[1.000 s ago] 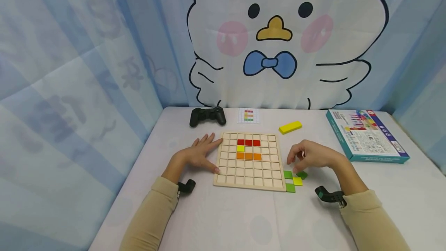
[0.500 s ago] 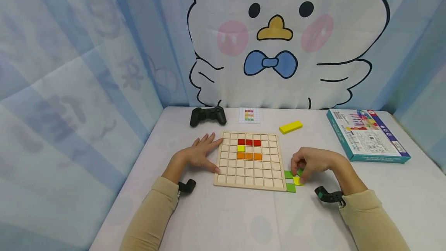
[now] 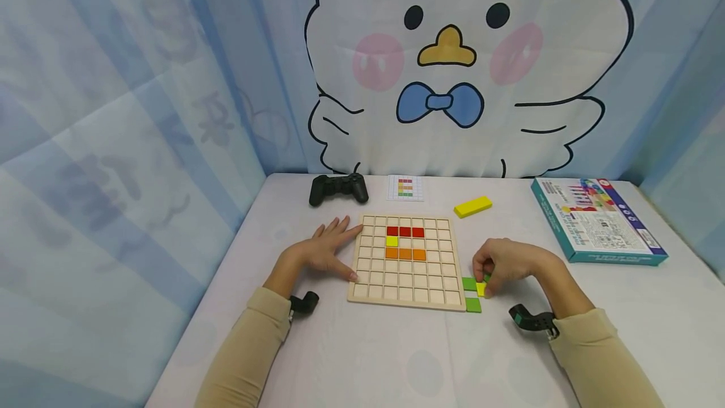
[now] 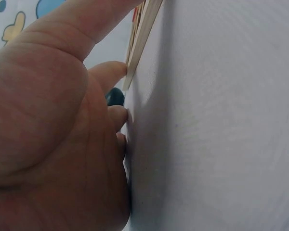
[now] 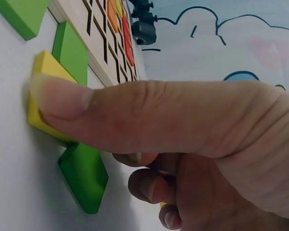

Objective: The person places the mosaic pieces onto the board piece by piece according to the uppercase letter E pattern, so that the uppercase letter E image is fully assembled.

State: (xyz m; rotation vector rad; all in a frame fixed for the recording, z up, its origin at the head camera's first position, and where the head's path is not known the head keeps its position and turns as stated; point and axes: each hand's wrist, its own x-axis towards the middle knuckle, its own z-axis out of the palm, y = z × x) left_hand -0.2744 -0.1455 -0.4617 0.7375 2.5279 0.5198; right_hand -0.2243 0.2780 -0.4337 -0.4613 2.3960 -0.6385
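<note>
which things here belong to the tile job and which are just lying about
Likely part of the job:
board
red tiles
orange tiles
yellow tiles
green tiles
card, probably the pattern

Likely just lying about:
controller
yellow block
box

The head view outshines the dim wrist views.

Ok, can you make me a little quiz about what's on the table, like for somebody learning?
1. Pick one. How many red tiles are on the board?
a) two
b) three
c) five

2. True or false? The left hand is on the game controller.

3. Fill in the color. The right hand has its thumb against a ...... tile.

Key:
1. b, three.
2. False, it touches the board.
3. Yellow: it's the yellow tile.
</note>
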